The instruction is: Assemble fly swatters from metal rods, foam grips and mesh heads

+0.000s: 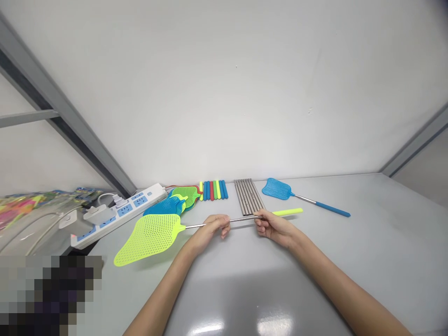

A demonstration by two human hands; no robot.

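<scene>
At the far left, a clear plastic bag (21, 233) is seen, with pink and yellow pieces apparently contained in it; what they are cannot be made out. White adapters (99, 214) are plugged into the power strip (133, 204) beside it. Next, a pile of swatter heads (163, 207) is lined by the yellow fly swatter (150, 238), whose perforated head seems to be held just above the desk (385, 242). Were it swung back, the pile could be snagged and scattered, the head being broad and close. The metal shaft (241, 219) is grasped in the left hand (212, 228); if that grip were slackened, the shaft could be twisted by the head's weight. Behind, coloured tubes (214, 190) and metal rods (249, 198) are set in rows (round, so easily rolled if brushed). The shaft is also pinched by the right hand (275, 228), near the yellow handle (289, 212) and the rods. Farther right, a blue fly swatter (304, 198) is laid apart.
</scene>
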